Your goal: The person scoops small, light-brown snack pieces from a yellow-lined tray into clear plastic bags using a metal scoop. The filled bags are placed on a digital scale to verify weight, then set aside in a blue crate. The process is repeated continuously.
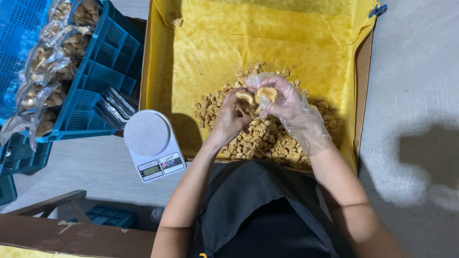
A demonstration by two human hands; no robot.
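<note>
Over the yellow-lined tray [191, 57], the bare left hand [229, 117] is pinching one pale snack piece [245, 97], while the right hand [287, 102], in a clear plastic glove, is closing around another piece [266, 93]. Both are hovering just above the snack heap [260, 138], so dropped pieces are falling back. A white kitchen scale [153, 145] is sitting near left, beside a blue crate [103, 67] of filled bags.

Both forearms reach forward, wrists angling inward; bare left hand [231, 117] and thinly gloved right hand [282, 102] meet fingertip to fingertip, fingers curled and pinched.
</note>
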